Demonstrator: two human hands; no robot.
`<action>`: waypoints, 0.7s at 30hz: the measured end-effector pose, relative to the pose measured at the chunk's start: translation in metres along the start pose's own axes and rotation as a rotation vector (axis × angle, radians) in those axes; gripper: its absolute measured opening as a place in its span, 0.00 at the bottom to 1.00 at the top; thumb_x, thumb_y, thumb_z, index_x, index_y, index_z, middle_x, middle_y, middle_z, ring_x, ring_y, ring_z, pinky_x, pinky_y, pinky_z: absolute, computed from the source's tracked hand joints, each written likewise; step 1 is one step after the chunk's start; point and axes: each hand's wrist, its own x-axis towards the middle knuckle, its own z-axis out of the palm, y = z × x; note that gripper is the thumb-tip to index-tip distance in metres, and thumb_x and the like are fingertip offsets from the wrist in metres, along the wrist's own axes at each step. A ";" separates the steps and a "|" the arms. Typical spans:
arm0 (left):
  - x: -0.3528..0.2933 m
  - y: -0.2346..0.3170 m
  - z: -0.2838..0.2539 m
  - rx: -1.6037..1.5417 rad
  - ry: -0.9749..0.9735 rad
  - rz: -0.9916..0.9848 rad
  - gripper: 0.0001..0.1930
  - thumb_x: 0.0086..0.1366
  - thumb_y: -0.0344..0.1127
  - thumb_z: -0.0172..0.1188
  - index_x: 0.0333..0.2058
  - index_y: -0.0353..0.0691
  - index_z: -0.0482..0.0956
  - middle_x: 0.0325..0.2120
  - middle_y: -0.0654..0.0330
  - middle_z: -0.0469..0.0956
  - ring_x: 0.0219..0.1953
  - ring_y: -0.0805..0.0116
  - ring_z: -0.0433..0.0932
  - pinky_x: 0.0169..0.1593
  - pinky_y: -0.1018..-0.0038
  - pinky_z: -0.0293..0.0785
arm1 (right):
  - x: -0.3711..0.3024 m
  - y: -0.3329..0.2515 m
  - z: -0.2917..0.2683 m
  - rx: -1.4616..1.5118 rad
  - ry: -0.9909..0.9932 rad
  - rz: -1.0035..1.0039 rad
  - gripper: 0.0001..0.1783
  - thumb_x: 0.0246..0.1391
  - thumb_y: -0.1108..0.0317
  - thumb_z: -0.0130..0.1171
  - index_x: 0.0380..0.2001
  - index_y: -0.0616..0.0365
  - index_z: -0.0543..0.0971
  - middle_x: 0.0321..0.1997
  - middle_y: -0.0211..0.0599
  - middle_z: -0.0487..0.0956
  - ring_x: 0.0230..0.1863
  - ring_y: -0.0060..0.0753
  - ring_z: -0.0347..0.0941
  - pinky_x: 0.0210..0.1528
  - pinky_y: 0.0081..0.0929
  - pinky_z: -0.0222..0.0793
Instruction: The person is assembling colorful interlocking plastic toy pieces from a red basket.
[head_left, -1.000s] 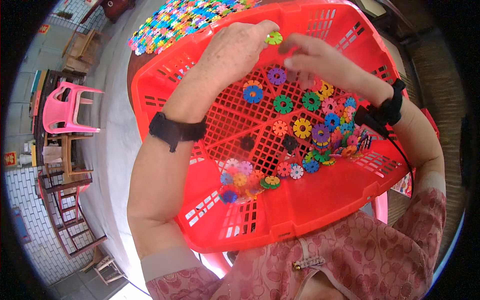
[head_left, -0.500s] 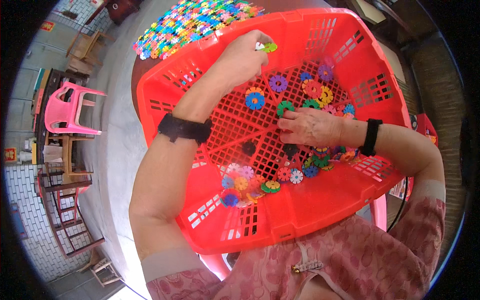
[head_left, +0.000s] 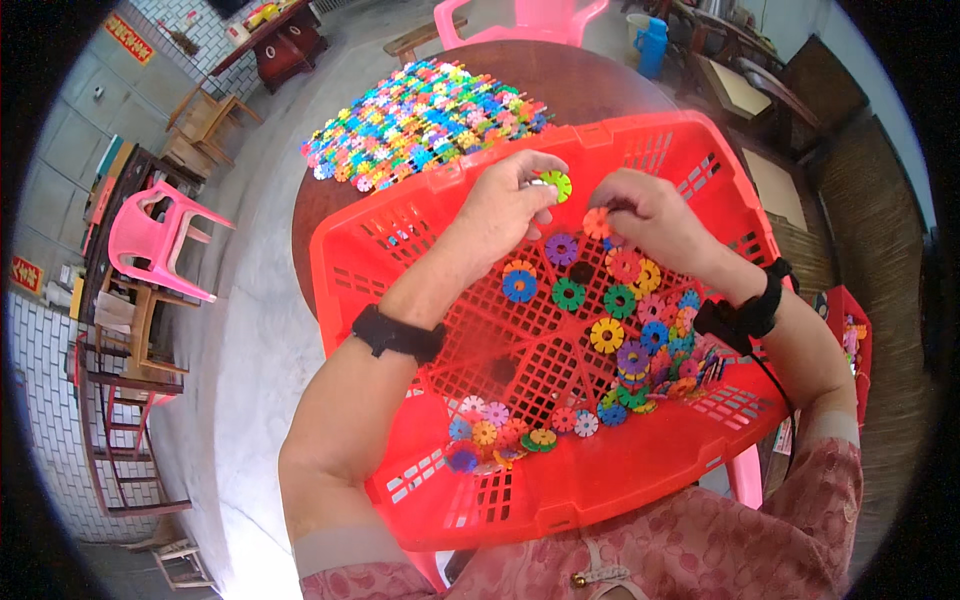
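Above the far side of a red plastic basket (head_left: pixel 640 490), my left hand (head_left: pixel 505 205) pinches a lime-green notched plastic disc (head_left: pixel 559 187). Something white shows at its fingertips, too covered to name. Close by on the right, my right hand (head_left: pixel 655 215) is closed on an orange notched disc (head_left: pixel 597 223). The two held discs are apart. Loose discs lie on the basket's lattice bottom, among them a purple one (head_left: pixel 561 249), a green one (head_left: pixel 568 294) and a yellow one (head_left: pixel 607 336). Several more are heaped toward the right and near sides.
Beyond the basket, a sheet of many joined colourful discs (head_left: pixel 420 120) lies on a round brown table (head_left: pixel 590 85). Pink plastic chairs stand behind the table and at the left (head_left: pixel 150 235). A blue jug (head_left: pixel 651 48) stands at the back right, and a red container (head_left: pixel 848 340) sits beside my right arm.
My right hand has risen from the basket bottom toward my left hand, now with an orange disc in its fingers. My left hand keeps the lime-green disc. The view has tilted up.
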 end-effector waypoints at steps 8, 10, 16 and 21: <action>-0.005 0.004 0.008 -0.079 -0.121 0.045 0.15 0.66 0.35 0.51 0.50 0.38 0.70 0.31 0.63 0.74 0.25 0.80 0.71 0.27 0.82 0.69 | 0.003 -0.007 -0.022 0.380 0.096 0.205 0.05 0.51 0.75 0.50 0.33 0.62 0.72 0.26 0.28 0.74 0.26 0.17 0.71 0.29 0.18 0.69; -0.006 0.006 0.009 -0.090 -0.135 0.047 0.15 0.66 0.36 0.50 0.49 0.38 0.70 0.31 0.63 0.73 0.24 0.80 0.71 0.27 0.82 0.69 | 0.002 -0.007 -0.022 0.367 0.109 0.156 0.04 0.51 0.76 0.50 0.32 0.62 0.71 0.26 0.27 0.74 0.26 0.17 0.71 0.30 0.18 0.68; -0.007 0.003 0.014 -0.135 -0.151 0.066 0.18 0.64 0.39 0.55 0.49 0.37 0.69 0.26 0.67 0.71 0.23 0.81 0.69 0.25 0.82 0.68 | 0.001 -0.007 -0.019 0.228 0.107 0.072 0.03 0.49 0.77 0.53 0.29 0.63 0.71 0.21 0.29 0.74 0.24 0.18 0.72 0.27 0.19 0.68; -0.007 0.001 0.015 -0.117 -0.167 0.062 0.22 0.56 0.38 0.65 0.47 0.36 0.70 0.24 0.67 0.72 0.19 0.81 0.68 0.21 0.82 0.65 | -0.001 -0.012 -0.016 0.088 0.149 -0.004 0.02 0.48 0.77 0.54 0.27 0.63 0.73 0.20 0.32 0.75 0.22 0.20 0.74 0.25 0.19 0.69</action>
